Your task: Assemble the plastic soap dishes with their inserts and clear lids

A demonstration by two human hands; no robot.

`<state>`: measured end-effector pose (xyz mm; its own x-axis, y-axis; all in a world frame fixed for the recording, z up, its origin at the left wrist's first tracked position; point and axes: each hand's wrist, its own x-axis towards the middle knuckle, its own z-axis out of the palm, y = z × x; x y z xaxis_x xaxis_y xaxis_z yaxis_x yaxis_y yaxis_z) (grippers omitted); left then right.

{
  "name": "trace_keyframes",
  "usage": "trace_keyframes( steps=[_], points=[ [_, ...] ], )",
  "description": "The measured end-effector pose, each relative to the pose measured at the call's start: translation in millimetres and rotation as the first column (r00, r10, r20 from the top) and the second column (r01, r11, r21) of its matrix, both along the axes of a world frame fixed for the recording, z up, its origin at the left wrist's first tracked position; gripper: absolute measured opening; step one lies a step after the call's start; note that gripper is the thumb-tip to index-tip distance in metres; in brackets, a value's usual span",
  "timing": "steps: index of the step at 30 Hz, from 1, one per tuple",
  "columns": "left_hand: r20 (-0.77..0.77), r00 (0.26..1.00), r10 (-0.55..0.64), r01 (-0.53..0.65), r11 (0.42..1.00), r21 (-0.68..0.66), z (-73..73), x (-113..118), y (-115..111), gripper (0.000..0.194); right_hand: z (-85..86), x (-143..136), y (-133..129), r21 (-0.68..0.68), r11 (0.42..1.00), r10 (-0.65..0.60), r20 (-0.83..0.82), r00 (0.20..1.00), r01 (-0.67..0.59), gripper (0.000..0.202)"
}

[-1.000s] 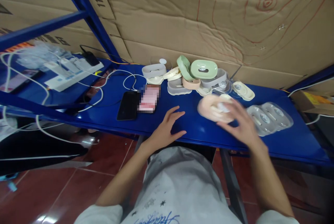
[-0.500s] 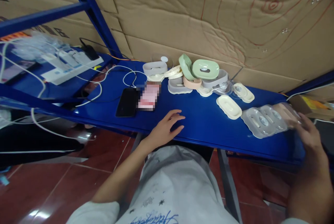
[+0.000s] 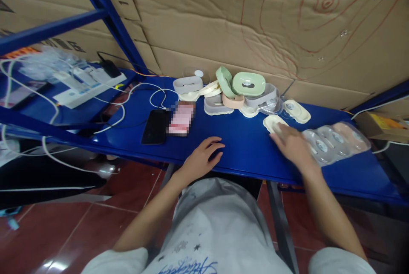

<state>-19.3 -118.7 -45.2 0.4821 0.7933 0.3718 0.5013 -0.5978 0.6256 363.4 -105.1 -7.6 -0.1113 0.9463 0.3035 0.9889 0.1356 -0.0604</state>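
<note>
My left hand (image 3: pixel 203 154) rests at the front edge of the blue table (image 3: pixel 236 146), fingers apart and holding nothing. My right hand (image 3: pixel 292 144), slightly blurred, reaches over a cream oval piece (image 3: pixel 271 122) and covers part of it; whether the fingers grip it cannot be made out. Just right of that hand lies a row of grey and pink pieces under clear plastic (image 3: pixel 335 139). Behind, a pile holds a green oval tray (image 3: pixel 249 83), a green ring (image 3: pixel 224 79), a peach piece (image 3: pixel 233 101) and grey pieces (image 3: pixel 188 84). Another cream piece (image 3: pixel 298 111) lies at the back right.
A black phone (image 3: pixel 155 127) and a pixelated pink-screened device (image 3: pixel 181 118) lie left of centre. White cables (image 3: pixel 124 108) run to a power strip (image 3: pixel 89 88) at the left. Cardboard (image 3: pixel 198 18) stands behind; an open box (image 3: pixel 381 125) is at the right.
My right hand has moved left, from the far end of the plastic-covered row to the cream piece. My left hand has stayed in place. The view has shifted slightly.
</note>
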Motion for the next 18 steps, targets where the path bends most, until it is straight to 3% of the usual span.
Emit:
trace_keyframes(
  steps=[4, 6, 9, 11, 14, 18],
  points=[
    [-0.031, 1.0, -0.003, 0.003, 1.0, 0.007, 2.5, 0, -3, 0.036, -18.1, -70, -4, -0.034, 0.999, 0.01, 0.059, 0.998, -0.008, 0.043],
    [-0.076, 0.996, -0.036, 0.039, 0.998, 0.042, 5.0, -1, -3, 0.046, -14.7, -87, -12, -0.07, 0.983, 0.17, 0.018, 0.985, -0.168, 0.04],
    [-0.167, 0.982, -0.085, 0.103, 0.989, 0.106, 7.5, -1, -1, 0.055, 7.4, -102, -7, -0.082, 0.881, 0.459, -0.082, 0.885, -0.465, 0.046],
    [-0.212, 0.973, -0.088, 0.116, 0.986, 0.124, 7.5, 0, -1, 0.05, 26.6, -104, 18, 0.002, 0.873, 0.487, -0.081, 0.87, -0.489, 0.049],
    [-0.236, 0.969, -0.078, 0.109, 0.987, 0.122, 6.1, 1, -1, 0.039, 47.9, -96, 79, 0.131, 0.943, 0.309, -0.01, 0.951, -0.305, 0.051],
    [-0.136, 0.988, -0.071, 0.091, 0.985, 0.149, 4.2, -1, -2, 0.04, 53.4, -83, 146, 0.059, 0.971, 0.226, 0.065, 0.972, -0.23, 0.053]
  ],
)
